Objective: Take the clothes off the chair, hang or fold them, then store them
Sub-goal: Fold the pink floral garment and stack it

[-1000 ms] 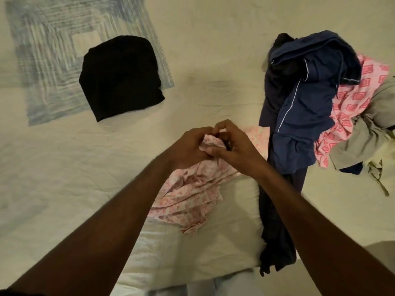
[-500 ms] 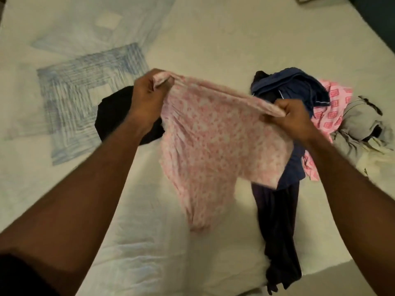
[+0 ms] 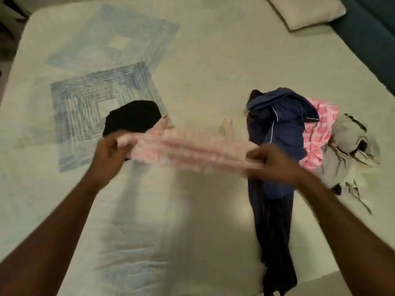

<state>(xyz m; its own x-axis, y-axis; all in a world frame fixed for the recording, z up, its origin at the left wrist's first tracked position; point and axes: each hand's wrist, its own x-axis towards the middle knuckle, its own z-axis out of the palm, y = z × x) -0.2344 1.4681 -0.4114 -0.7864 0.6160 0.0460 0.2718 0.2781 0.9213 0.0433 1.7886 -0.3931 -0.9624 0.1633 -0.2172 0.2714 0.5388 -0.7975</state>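
Note:
A pink floral garment (image 3: pixel 188 149) is stretched flat in the air above the bed, blurred by motion. My left hand (image 3: pixel 109 154) grips its left end and my right hand (image 3: pixel 271 165) grips its right end. A folded black garment (image 3: pixel 134 117) lies on the bed just behind my left hand. To the right sits a heap of clothes: a navy garment with white piping (image 3: pixel 277 133), a pink patterned cloth (image 3: pixel 318 133) and a grey garment (image 3: pixel 346 150).
The bed (image 3: pixel 213 71) has a pale sheet with blue square prints (image 3: pixel 100 99). A pillow (image 3: pixel 305 9) lies at the far right corner. A dark blue surface (image 3: pixel 372 39) borders the bed on the right. The near edge of the mattress runs below the navy garment.
The pink garment was bunched in both hands on the bed, then lifted and spread wide. Now it is swung forward and flat, with my hands lower and farther apart.

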